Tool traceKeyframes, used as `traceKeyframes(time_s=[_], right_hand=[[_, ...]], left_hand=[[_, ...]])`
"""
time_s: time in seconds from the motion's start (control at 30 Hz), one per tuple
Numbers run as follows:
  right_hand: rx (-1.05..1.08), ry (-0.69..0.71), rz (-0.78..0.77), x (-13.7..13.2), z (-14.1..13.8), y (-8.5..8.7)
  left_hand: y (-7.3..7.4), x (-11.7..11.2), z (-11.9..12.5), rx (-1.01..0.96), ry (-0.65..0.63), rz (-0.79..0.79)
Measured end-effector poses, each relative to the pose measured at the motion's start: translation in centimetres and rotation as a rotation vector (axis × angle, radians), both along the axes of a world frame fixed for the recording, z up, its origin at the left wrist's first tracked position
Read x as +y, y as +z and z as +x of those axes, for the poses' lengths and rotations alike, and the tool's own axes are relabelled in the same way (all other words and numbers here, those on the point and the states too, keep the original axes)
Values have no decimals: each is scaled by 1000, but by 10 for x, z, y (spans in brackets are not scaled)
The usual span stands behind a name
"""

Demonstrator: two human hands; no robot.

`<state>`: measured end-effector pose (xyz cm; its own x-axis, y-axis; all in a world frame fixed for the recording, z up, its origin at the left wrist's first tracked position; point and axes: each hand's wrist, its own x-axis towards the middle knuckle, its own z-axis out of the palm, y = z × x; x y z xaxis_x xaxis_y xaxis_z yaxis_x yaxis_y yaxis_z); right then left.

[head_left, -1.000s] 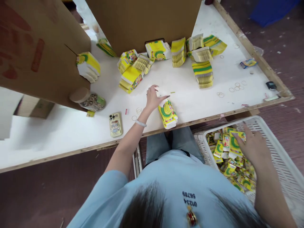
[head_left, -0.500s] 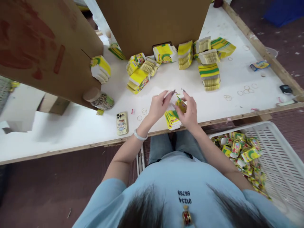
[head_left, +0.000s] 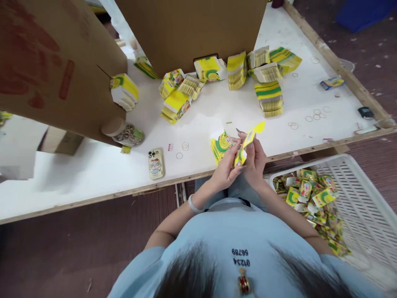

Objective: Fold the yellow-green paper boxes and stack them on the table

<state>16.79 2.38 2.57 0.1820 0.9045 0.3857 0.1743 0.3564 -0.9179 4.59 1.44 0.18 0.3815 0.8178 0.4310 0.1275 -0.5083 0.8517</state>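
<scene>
Both my hands meet just in front of my chest at the table's front edge. My left hand [head_left: 226,169] and my right hand [head_left: 256,162] are both closed on one small yellow carton [head_left: 248,142] with a green swirl print, its flap sticking up to the right. Just behind the hands a stack of flat yellow cartons [head_left: 218,145] lies on the white table [head_left: 93,165]. A white bracelet sits on my left wrist.
Several bundles of flat yellow cartons [head_left: 268,97] lie along the back by a big brown cardboard box [head_left: 186,29]. A phone [head_left: 155,163], a jar [head_left: 124,133] and loose rubber bands lie on the table. A white slatted crate [head_left: 369,207] of folded cartons stands at my right.
My right hand came from the crate to the stack, then both hands lifted one carton off the stack and drew it toward me.
</scene>
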Motion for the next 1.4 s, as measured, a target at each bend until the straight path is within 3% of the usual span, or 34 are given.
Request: traceKeyframes(time_s=[0.13, 0.33, 0.43, 0.5, 0.6, 0.73, 0.83, 1.0, 1.07, 1.2, 1.4], right_hand=[[211, -72, -70, -8, -1, -1], [317, -7, -43, -31, 0, -16], [272, 23, -61, -48, 6, -22], [212, 52, -176, -58, 13, -24], [116, 187, -351, -68, 27, -26], [34, 341, -448, -74, 37, -27], [33, 315, -421, -79, 30, -29], [135, 198, -378, -82, 18, -36], [49, 270, -316, -79, 25, -37], [-118, 548, -170, -73, 42, -34], [223, 664, -602, -76, 28, -22]], left_hand=[[9, -6, -3, -54, 138, -215], [8, -27, 0, -219, 211, -403], [3, -42, -3, -295, 172, -450], [-1, -51, -10, -241, 122, -484], [-4, -60, -24, -179, 79, -579], [-4, -68, -38, -165, 25, -692], [-5, -72, -40, -174, 21, -669], [-8, -76, -36, -218, 133, -618], [-8, -76, -37, -182, 131, -587], [-3, -76, -42, -124, 138, -494], [4, -71, -45, -39, 182, -483]])
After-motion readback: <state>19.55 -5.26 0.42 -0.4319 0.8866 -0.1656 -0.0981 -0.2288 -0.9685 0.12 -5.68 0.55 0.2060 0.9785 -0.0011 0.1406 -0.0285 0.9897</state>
